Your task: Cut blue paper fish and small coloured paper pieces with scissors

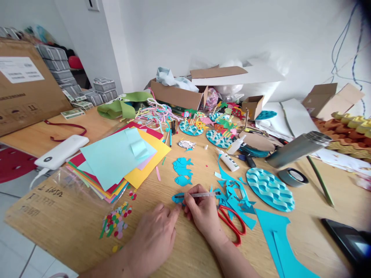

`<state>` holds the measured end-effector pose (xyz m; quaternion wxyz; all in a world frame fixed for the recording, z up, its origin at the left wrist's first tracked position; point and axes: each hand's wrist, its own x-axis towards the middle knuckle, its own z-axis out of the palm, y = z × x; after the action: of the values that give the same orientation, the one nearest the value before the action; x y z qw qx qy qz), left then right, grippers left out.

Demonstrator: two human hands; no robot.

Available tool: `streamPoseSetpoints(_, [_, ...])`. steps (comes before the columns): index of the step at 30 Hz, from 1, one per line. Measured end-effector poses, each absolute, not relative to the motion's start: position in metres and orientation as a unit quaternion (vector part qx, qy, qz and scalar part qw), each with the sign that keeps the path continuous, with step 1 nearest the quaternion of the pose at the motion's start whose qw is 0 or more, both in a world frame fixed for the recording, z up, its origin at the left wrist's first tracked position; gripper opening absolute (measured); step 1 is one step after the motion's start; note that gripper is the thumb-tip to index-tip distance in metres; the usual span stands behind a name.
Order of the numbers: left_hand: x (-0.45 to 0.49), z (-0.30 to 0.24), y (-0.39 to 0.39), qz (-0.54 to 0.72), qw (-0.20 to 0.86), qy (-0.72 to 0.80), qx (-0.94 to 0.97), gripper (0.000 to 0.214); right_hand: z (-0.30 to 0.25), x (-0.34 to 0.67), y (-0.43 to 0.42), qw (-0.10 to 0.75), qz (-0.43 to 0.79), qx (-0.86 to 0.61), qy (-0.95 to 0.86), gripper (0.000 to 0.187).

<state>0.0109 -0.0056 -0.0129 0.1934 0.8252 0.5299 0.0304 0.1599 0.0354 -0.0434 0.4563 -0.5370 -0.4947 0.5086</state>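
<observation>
One blue fish [177, 200] points left, its long axis sideways, just beyond our loosely unfolded left hand [156, 229]; our right hand [201, 210] pinches a pen [207, 194] over it.

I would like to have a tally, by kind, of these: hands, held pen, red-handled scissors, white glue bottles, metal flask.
Hands: 2
Held pen: 1
Red-handled scissors: 1
White glue bottles: 2
Metal flask: 1
Total: 7

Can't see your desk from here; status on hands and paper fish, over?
Right hand holding pen over blue paper fish. Left hand beside it. Red-handled scissors, blue scraps near right wrist.
</observation>
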Motion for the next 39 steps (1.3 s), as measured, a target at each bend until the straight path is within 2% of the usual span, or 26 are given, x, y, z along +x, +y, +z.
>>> streamPoseSetpoints(39, [0.0114,-0.0091,-0.0042,0.002,0.199,0.529,0.825,0.046,-0.048,0.1595,0.0353,0.454,0.503,-0.535,-0.505,0.021])
